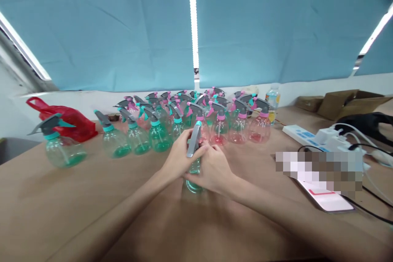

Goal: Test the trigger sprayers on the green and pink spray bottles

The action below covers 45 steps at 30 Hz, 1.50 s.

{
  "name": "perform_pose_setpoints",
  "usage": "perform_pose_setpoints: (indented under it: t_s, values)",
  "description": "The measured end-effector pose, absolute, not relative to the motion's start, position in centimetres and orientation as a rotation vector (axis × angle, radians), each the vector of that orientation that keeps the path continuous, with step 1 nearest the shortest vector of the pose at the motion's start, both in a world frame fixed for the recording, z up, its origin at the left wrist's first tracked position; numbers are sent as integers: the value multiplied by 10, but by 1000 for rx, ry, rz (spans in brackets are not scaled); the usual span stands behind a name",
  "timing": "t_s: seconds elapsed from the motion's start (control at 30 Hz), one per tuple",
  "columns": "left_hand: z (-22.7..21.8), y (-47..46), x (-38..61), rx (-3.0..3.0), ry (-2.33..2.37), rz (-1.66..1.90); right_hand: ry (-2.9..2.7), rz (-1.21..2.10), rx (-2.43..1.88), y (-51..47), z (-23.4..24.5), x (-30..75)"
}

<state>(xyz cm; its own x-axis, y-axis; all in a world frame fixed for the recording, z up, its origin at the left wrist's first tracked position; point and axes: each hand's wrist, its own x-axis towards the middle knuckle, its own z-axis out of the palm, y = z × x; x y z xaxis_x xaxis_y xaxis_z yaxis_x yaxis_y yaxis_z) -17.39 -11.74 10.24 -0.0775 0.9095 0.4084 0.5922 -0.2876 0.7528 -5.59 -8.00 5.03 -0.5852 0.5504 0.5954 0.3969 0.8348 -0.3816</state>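
A small green spray bottle (194,180) with a grey trigger head stands on the brown table (92,213) in front of me. My left hand (179,155) is closed around its grey trigger head from the left. My right hand (211,170) is wrapped around the bottle's body from the right. Behind them stands a crowd of several spray bottles (196,118), green ones to the left and pink ones to the right. One green bottle (59,145) stands apart at the far left.
A red plastic bag (66,118) lies at the back left. At the right are a white power strip (310,137) with plugs and cables, a white card (327,198), cardboard boxes (340,102) and a water bottle (272,100). Blue blinds hang behind.
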Motion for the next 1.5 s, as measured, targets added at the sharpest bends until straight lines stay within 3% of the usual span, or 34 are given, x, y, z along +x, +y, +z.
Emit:
perform_pose_setpoints:
  t_s: [0.2, 0.4, 0.57, 1.5]
  values:
    - [93, -103, -169, 1809, 1547, 1405, -2288, 344, -596, -66, 42, -45]
    - [87, -94, -178, 1764, 1415, 1426, -2406, 706, -498, -32, 27, -10]
    - [88, -92, -181, 1753, 1319, 1401, -2367, 634, -722, -14, 3, -4]
    - [86, -95, -177, 1749, 1262, 1392, -2605, 587, -741, -14, -20, 3]
